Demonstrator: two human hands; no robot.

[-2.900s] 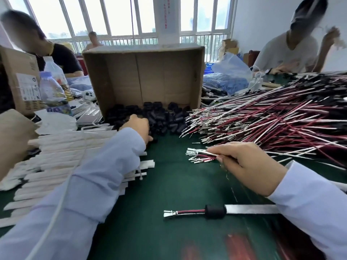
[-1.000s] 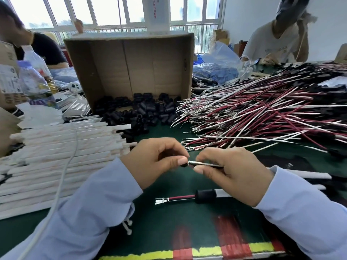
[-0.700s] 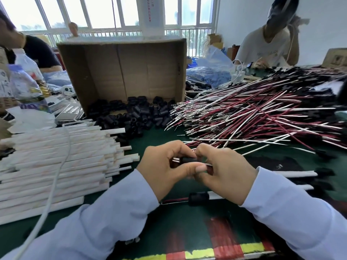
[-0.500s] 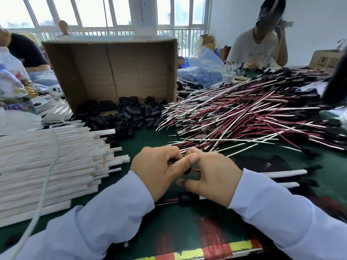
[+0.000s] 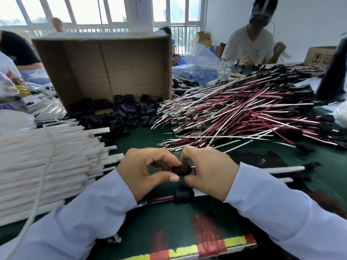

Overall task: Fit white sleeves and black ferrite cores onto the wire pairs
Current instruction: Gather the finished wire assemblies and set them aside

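Note:
My left hand point(image 5: 148, 169) pinches a black ferrite core point(image 5: 181, 169) between thumb and fingers, just above the green mat. My right hand point(image 5: 208, 171) pinches the sleeved wire pair point(image 5: 277, 169) that runs through the core and off to the right. A finished pair with a core point(image 5: 183, 197) lies on the mat just below my hands. A stack of white sleeves point(image 5: 48, 158) lies at the left. Loose black cores point(image 5: 120, 113) spill from an open cardboard box point(image 5: 105, 68). A big heap of red and white wire pairs point(image 5: 244, 113) covers the right.
The green mat point(image 5: 169, 226) ends in a striped red and yellow edge near me. A white cord point(image 5: 40, 186) crosses the sleeves. Bottles and bags stand at the far left. A blue bag point(image 5: 195, 72) sits behind the box. Other people sit at the far side.
My left hand fetched a core from the box and met my right hand, which picked a wire pair. The core has since slid onto the pair's end, between both hands.

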